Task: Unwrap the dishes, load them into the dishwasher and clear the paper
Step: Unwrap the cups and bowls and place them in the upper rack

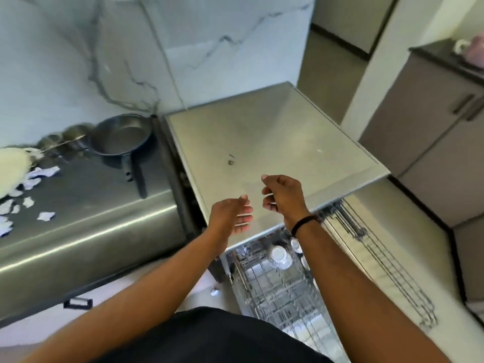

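Both hands, left and right, hung loose and empty while the torn paper scraps sat at 9 o'clock, probably feather-light and crushable, so I'd scoop them in bunches.

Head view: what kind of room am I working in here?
Most likely a home kitchen. An open dishwasher with white dishes in its wire rack sits below a steel top, a frying pan rests on the dark counter, and the wall behind is marble-look tile.
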`<control>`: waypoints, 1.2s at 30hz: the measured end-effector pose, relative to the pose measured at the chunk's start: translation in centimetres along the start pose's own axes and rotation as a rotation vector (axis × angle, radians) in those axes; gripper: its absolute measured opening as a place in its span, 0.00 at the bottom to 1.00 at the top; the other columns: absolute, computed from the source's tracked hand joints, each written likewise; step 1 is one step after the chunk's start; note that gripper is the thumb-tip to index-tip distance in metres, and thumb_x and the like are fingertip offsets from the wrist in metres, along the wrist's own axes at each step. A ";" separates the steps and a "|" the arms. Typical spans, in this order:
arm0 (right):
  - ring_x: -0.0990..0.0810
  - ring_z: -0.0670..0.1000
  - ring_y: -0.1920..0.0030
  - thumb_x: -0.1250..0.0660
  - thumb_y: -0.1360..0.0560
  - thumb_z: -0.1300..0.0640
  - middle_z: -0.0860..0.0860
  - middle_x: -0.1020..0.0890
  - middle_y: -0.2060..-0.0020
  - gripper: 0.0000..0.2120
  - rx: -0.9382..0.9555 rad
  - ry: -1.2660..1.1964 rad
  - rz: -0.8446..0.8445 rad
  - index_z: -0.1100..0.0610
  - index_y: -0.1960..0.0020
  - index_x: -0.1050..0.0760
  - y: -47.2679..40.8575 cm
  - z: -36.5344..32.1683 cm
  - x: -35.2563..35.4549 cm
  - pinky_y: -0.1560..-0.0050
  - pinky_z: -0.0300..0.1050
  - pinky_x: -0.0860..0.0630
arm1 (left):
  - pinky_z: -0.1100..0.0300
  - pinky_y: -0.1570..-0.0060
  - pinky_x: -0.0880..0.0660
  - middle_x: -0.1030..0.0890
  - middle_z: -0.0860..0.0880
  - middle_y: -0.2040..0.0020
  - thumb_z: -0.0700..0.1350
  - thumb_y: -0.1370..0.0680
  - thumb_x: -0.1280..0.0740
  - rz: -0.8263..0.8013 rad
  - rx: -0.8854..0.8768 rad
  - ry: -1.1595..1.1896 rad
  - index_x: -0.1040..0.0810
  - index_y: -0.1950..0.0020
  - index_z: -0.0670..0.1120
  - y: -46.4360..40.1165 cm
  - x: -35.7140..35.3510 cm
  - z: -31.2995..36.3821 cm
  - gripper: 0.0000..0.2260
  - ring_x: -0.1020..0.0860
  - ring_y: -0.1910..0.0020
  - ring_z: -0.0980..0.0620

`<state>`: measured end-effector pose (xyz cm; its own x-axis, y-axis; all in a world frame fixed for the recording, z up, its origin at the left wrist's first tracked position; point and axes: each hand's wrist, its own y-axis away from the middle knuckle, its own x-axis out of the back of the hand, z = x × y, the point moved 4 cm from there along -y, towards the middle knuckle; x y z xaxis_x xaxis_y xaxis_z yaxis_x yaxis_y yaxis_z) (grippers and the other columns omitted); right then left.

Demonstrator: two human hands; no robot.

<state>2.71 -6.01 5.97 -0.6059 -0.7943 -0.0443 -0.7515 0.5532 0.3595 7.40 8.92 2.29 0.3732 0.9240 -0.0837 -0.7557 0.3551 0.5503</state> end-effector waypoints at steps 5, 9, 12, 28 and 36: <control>0.22 0.50 0.67 0.29 0.22 0.54 0.53 0.18 0.62 0.06 0.094 0.110 -0.172 0.56 0.53 0.20 0.8 -2.6 -10.4 0.54 0.51 0.17 | 0.51 0.51 0.18 0.15 0.41 0.48 0.50 0.19 0.32 0.117 -0.118 0.099 0.19 0.45 0.41 0.7 8.4 3.6 0.12 0.16 0.48 0.42; 0.20 0.51 0.64 0.30 0.21 0.53 0.54 0.17 0.59 0.05 0.123 0.205 -0.278 0.55 0.53 0.20 2.2 -2.8 -20.2 0.54 0.50 0.18 | 0.51 0.50 0.19 0.15 0.42 0.50 0.51 0.19 0.32 0.217 -0.189 0.206 0.19 0.46 0.42 1.4 17.3 5.2 0.13 0.17 0.54 0.45; 0.19 0.50 0.66 0.29 0.22 0.54 0.54 0.16 0.58 0.05 0.147 0.283 -0.371 0.56 0.50 0.20 3.7 -2.0 -27.0 0.59 0.48 0.19 | 0.51 0.51 0.20 0.16 0.43 0.53 0.50 0.19 0.32 0.288 -0.213 0.314 0.19 0.47 0.43 1.9 23.6 5.3 0.11 0.18 0.55 0.46; 0.17 0.52 0.57 0.30 0.21 0.56 0.57 0.16 0.51 0.10 0.121 0.596 -0.882 0.57 0.42 0.22 11.4 4.9 -51.0 0.51 0.55 0.18 | 0.54 0.53 0.18 0.14 0.43 0.50 0.49 0.19 0.32 0.696 -0.251 0.667 0.18 0.45 0.43 6.4 46.5 0.6 0.10 0.15 0.52 0.45; 0.18 0.55 0.57 0.29 0.22 0.56 0.56 0.16 0.53 0.09 0.040 0.545 -1.027 0.58 0.43 0.22 13.8 6.3 -59.4 0.55 0.54 0.20 | 0.55 0.55 0.18 0.15 0.43 0.51 0.49 0.21 0.29 0.943 -0.247 0.630 0.17 0.47 0.44 11.7 53.6 -0.4 0.09 0.16 0.53 0.47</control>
<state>26.69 50.42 7.67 0.4783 -0.8710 0.1126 -0.8374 -0.4137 0.3572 18.32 62.62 3.87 -0.6757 0.7187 -0.1637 -0.7014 -0.5585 0.4429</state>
